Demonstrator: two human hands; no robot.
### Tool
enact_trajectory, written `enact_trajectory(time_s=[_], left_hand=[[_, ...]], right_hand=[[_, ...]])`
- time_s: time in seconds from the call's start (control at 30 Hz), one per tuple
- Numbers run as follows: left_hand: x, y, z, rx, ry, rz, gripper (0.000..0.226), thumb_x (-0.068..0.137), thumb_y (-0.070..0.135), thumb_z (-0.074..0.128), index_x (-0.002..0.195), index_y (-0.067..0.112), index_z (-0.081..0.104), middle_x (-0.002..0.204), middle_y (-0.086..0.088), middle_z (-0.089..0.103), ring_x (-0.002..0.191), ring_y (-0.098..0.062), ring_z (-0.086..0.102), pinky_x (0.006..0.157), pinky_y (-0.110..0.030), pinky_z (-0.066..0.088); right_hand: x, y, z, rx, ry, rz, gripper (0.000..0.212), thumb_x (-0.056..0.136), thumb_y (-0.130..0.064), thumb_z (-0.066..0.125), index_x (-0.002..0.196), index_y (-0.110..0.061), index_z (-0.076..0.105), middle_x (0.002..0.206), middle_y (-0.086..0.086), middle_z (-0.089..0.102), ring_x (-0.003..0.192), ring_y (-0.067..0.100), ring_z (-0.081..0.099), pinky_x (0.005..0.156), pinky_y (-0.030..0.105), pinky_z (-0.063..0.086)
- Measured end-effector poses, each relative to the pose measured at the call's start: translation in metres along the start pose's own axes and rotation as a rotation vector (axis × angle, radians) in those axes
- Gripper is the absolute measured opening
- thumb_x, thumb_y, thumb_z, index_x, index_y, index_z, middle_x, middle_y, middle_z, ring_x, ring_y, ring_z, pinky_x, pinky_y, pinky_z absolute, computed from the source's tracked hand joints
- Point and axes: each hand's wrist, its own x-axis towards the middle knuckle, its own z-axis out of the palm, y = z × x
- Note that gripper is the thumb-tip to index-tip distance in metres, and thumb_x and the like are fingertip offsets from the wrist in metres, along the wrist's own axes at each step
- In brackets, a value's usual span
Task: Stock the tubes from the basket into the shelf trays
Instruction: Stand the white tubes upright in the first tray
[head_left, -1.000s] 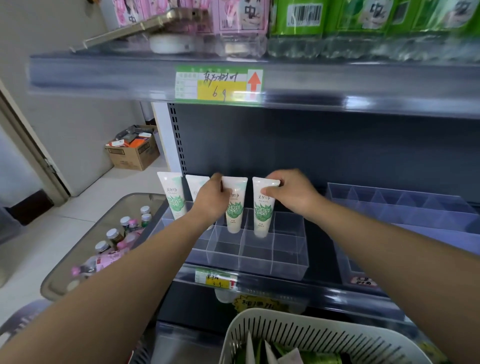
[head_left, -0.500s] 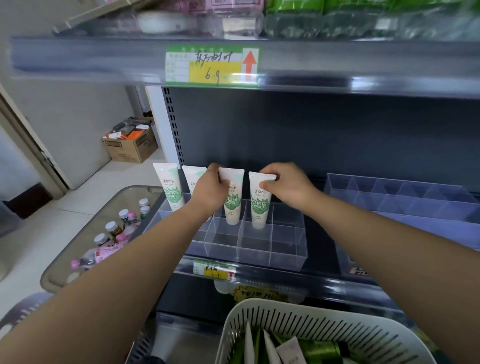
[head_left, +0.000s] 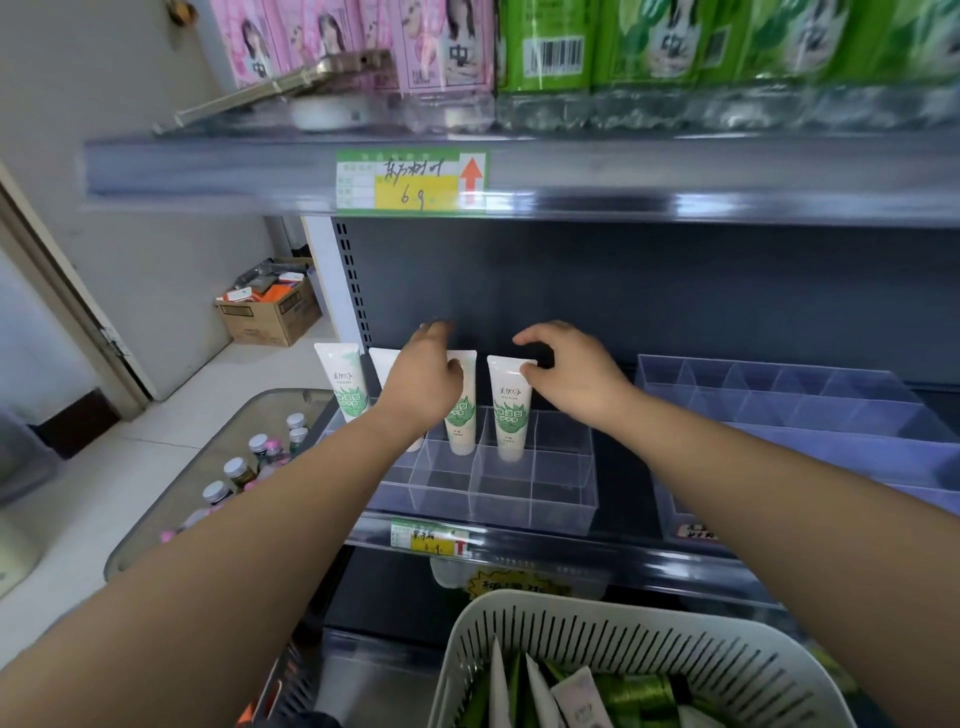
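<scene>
Four tubes (head_left: 511, 405) stand cap-down in back row of tray (head_left: 540, 501), each in own slot so none tips. left hand (head_left: 426, 387) and right hand (head_left: 574, 376) hover at tube tops, fingers loose, holding nothing. Right thumb seems to touch end tube, likely steadying it. basket (head_left: 571, 618) at 6 o'clock holds more tubes. second tray (head_left: 779, 400) at 3 o'clock has no tubes.

Left grip (head_left: 423, 382), right grip (head_left: 576, 374), forearms (head_left: 727, 467) all bare

Pale wall (head_left: 130, 156), white tiled floor (head_left: 171, 410), cardboard box (head_left: 270, 314) on floor by wall, dark shelf back panel (head_left: 649, 291).
</scene>
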Motion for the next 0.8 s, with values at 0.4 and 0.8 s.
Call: enact_trajectory(time_s=[0.4, 0.8], left_hand=[[-0.047, 0.038, -0.006, 0.423, -0.044, 0.178, 0.059, 0.093, 0.031, 0.045, 0.146, 0.015, 0.024, 0.155, -0.008, 0.018, 0.145, -0.026, 0.010, 0.117, -0.041, 0.013], [-0.125, 0.062, 0.023, 0.443, -0.065, 0.177, 0.067, 0.091, 0.037, 0.047, 0.147, 0.012, 0.018, 0.156, -0.010, 0.015, 0.144, -0.026, 0.010, 0.118, -0.042, 0.014]], right_hand=[[-0.052, -0.010, -0.014, -0.365, -0.144, -0.051, 0.073, 0.086, -0.041, 0.056, 0.147, -0.031, 0.018, 0.157, -0.005, 0.003, 0.143, 0.023, 0.003, 0.113, 0.046, 0.015], [-0.128, 0.006, -0.021, -0.379, -0.231, -0.044, 0.080, 0.086, -0.042, 0.054, 0.149, -0.031, 0.006, 0.158, -0.005, -0.004, 0.145, 0.019, -0.006, 0.115, 0.044, 0.008]])
